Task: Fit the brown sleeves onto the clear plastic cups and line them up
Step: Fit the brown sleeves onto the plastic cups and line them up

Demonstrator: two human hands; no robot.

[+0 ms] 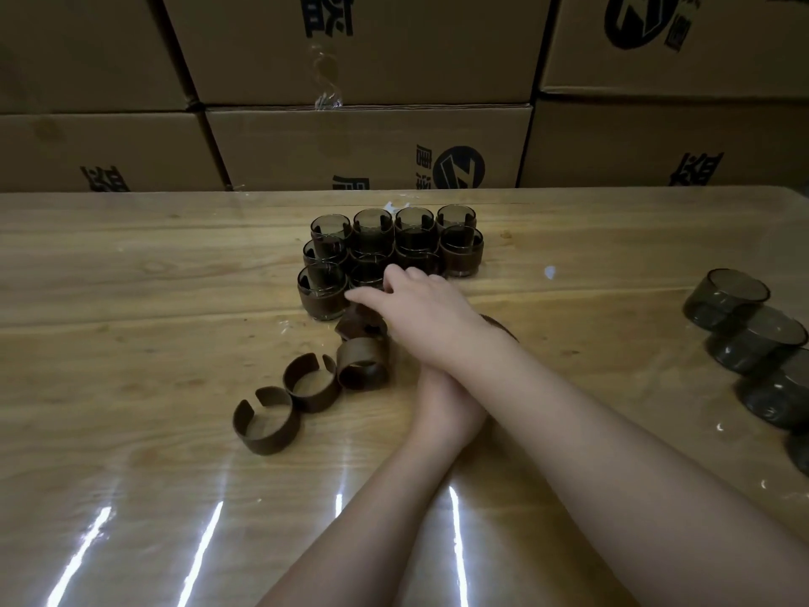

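Sleeved cups point(462, 251) stand packed in rows at the far middle of the table point(131, 278), with loose brown sleeves point(267, 427) lying just in front and bare cups point(726, 297) lined along the right edge. The right hand point(420, 304) reaches across to the nearest row, fingers loosely extended against a cup. The left hand point(442, 405) lies under the right forearm, its fingers hidden, so I cannot tell its grip.

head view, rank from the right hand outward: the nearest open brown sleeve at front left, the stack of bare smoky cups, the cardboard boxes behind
From the right hand:
1. Open brown sleeve, front left on the table.
2. Stack of bare smoky cups, far right.
3. Cardboard boxes, behind the table.
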